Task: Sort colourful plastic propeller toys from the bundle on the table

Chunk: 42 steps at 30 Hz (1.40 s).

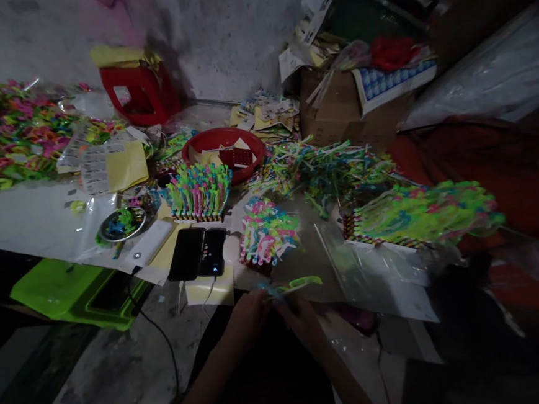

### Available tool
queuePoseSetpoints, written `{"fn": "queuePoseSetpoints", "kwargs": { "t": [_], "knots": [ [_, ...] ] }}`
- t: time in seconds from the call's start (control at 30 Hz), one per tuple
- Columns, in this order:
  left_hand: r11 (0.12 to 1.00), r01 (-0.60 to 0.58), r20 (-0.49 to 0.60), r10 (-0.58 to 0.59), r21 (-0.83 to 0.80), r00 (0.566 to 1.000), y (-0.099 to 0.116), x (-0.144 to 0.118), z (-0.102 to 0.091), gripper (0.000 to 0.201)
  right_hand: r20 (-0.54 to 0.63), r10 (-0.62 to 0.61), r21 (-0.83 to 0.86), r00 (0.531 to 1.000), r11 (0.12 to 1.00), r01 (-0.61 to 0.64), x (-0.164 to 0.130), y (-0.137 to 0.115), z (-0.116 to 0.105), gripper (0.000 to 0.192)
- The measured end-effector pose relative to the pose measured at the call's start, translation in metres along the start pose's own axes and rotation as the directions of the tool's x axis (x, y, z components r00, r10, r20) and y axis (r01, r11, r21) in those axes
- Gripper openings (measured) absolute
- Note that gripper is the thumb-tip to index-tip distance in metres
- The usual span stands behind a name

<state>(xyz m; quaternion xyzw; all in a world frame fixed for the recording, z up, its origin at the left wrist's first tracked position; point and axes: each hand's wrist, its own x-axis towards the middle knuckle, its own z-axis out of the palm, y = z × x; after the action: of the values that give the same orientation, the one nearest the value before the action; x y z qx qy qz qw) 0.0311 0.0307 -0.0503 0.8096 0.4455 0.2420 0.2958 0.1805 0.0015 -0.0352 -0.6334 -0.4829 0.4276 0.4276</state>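
At the table's front edge, above my lap, my left hand (250, 308) and my right hand (297, 312) meet with fingers closed. Between them is a small blue and yellow-green plastic piece (299, 283), its light-coloured loop pointing right. Motion and dim light blur the fingertips, so the exact grip is hidden. Just beyond stands a bundle of pink, white and green plastic-topped sticks (269, 230). Behind it to the left, a block of similar upright pieces (198, 192) stands in rows. A third bundle with long yellow-green tops (424, 211) lies on the right.
Two phones (187, 253) with cables, a white power bank (149, 244) and a small metal bowl (122, 223) lie left of centre. Farther back are a red basin (259, 142), loose plastic pieces (341, 165), a cardboard box (334, 100) and a red container (152, 99).
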Motion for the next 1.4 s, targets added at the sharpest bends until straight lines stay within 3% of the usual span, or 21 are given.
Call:
{"fn": "queuePoseSetpoints", "kwargs": {
  "t": [0.07,0.13,0.23,0.3,0.47,0.63,0.77,0.93,1.07,1.23,1.4],
  "knots": [
    [0.993,-0.093,-0.025,0.095,0.073,0.995,-0.005,0.007,0.004,0.014,-0.081,-0.028,-0.019,0.996,0.999,0.026,0.007,0.007,0.0,0.033],
    [0.988,-0.102,-0.09,0.113,0.119,0.99,-0.01,0.012,0.005,0.016,-0.139,-0.076,-0.086,0.987,0.994,0.064,0.018,0.011,-0.005,0.031],
    [0.994,0.0,-0.209,0.023,0.109,0.978,-0.02,0.014,0.005,0.029,-0.181,-0.128,-0.203,0.975,0.975,0.091,0.038,0.018,-0.015,0.031],
    [0.994,0.075,-0.226,-0.056,0.074,0.972,-0.026,0.012,0.005,0.029,-0.189,-0.136,-0.251,0.973,0.964,0.086,0.048,0.023,-0.018,0.033],
    [0.987,0.151,-0.172,-0.14,0.054,0.975,-0.034,0.001,0.008,0.027,-0.174,-0.139,-0.308,0.975,0.948,0.08,0.056,0.038,-0.018,0.036],
    [0.992,0.087,-0.145,-0.073,0.095,0.987,-0.032,0.001,0.008,0.028,-0.051,-0.196,-0.448,0.979,0.881,0.153,0.057,0.038,-0.023,0.032],
    [0.988,-0.002,-0.107,0.019,0.154,0.994,-0.027,0.008,0.008,0.036,0.068,-0.166,-0.626,0.984,0.761,0.172,0.068,0.023,-0.026,0.027],
    [0.975,-0.001,-0.007,0.003,0.221,1.0,-0.023,0.018,0.009,0.041,0.193,-0.158,-0.681,0.968,0.689,0.248,0.08,-0.01,-0.024,0.027],
    [0.976,-0.024,-0.015,0.028,0.216,0.999,-0.026,0.02,0.01,0.047,0.22,-0.129,-0.734,0.967,0.631,0.251,0.08,-0.025,-0.02,0.033],
    [0.977,-0.061,-0.046,0.071,0.202,0.996,-0.031,0.017,0.012,0.051,0.224,-0.173,-0.732,0.959,0.62,0.282,0.081,-0.024,-0.013,0.035],
    [0.963,-0.107,-0.027,0.118,0.246,0.993,-0.037,0.018,0.012,0.054,0.168,-0.074,-0.807,0.983,0.562,0.18,0.081,-0.026,-0.006,0.03]
  ]
}}
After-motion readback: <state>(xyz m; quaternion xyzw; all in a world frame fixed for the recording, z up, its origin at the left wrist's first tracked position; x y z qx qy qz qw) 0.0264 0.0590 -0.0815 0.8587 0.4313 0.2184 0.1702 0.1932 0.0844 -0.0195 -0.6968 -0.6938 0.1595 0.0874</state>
